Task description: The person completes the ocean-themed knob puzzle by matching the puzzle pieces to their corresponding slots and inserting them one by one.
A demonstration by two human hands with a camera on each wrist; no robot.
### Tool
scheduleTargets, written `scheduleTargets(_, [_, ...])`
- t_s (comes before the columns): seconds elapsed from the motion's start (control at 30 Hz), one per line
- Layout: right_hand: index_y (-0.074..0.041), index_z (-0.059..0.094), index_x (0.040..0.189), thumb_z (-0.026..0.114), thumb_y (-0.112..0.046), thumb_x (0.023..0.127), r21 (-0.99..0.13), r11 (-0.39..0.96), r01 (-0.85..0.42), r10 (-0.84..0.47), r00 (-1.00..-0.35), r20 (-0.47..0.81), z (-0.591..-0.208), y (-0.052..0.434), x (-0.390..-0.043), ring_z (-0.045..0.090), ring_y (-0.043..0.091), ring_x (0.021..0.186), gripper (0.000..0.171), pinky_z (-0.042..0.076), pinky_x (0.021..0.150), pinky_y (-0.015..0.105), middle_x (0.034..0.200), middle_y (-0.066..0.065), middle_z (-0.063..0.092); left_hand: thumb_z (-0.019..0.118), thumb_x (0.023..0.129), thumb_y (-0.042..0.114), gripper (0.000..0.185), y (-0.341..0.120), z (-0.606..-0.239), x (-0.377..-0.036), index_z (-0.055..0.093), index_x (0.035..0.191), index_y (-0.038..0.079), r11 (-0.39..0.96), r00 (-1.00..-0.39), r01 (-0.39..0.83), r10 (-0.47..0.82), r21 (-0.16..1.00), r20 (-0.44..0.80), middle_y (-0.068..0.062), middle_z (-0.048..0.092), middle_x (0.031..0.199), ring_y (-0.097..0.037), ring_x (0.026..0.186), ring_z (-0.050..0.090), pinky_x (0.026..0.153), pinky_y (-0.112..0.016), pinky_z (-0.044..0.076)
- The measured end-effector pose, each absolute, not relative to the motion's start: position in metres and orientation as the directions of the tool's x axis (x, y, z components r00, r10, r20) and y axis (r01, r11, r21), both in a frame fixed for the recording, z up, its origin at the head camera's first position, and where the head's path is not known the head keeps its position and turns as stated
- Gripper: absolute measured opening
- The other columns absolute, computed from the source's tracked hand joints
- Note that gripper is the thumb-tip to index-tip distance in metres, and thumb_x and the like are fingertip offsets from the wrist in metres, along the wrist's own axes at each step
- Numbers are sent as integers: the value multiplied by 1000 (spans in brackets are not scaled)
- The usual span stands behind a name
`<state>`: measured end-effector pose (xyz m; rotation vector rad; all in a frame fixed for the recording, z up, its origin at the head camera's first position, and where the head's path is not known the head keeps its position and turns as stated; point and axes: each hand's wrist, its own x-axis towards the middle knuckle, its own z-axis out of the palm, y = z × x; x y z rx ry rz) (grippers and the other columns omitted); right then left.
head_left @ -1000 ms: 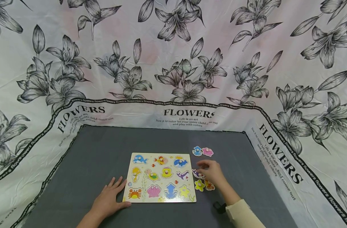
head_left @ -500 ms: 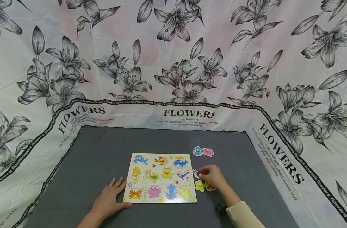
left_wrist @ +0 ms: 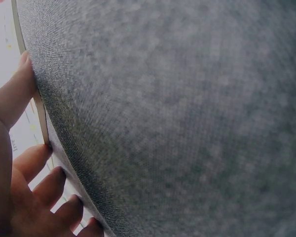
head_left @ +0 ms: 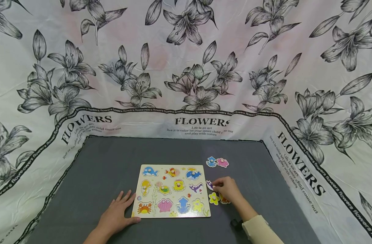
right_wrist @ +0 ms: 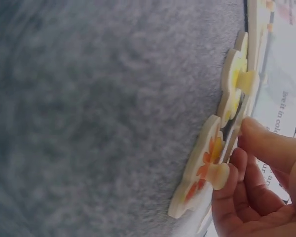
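My left hand [head_left: 118, 212] rests at the lower left corner of a wooden peg puzzle board [head_left: 171, 197]. In the left wrist view the thumb and fingertips of this left hand [left_wrist: 27, 197] touch the board's edge. Right of the board, my right hand [head_left: 228, 188] pinches a purple puzzle piece [head_left: 209, 185], its far part hidden by the fingers. In the right wrist view, the right hand [right_wrist: 261, 182] has thumb and forefinger together beside the orange piece [right_wrist: 200, 170] and the yellow star piece [right_wrist: 232, 86], both with knobs. Several knobbed sea animals sit in the board.
A blue piece [head_left: 211, 162] and a pink piece [head_left: 222, 162] lie beyond the right hand on the dark grey tablecloth [head_left: 112, 169]. Near the right sleeve [head_left: 260, 228] is a small black object [head_left: 236, 224]. A flower-printed cloth [head_left: 161, 78] borders the back and sides.
The right hand has come down slightly, and its fingers have closed on the purple piece. The left hand stays at the board's corner, and the other pieces lie as before.
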<state>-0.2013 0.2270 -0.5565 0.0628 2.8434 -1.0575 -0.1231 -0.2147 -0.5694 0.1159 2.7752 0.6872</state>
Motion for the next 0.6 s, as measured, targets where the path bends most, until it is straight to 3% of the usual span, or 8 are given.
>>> scheduleTargets(0.33, [-15, 82, 95, 80, -10, 87, -649, 760, -32, -24, -999, 21, -548, 222, -200, 66, 12, 84, 9, 58, 72, 32, 97, 1, 75, 83, 63, 70, 112, -214, -570, -124, 46, 153, 15, 889, -955, 6, 140, 458, -259, -17, 37, 161, -47, 151, 21, 119, -70, 21])
scheduleTargets(0.6, [-15, 82, 95, 80, -11, 87, -669, 741, -55, -53, -998, 23, -541, 213, -198, 63, 10, 77, 9, 57, 66, 25, 95, 0, 74, 82, 62, 71, 113, -215, -573, -125, 46, 153, 15, 890, -954, 6, 141, 456, -263, -17, 37, 161, -48, 151, 21, 120, -69, 20])
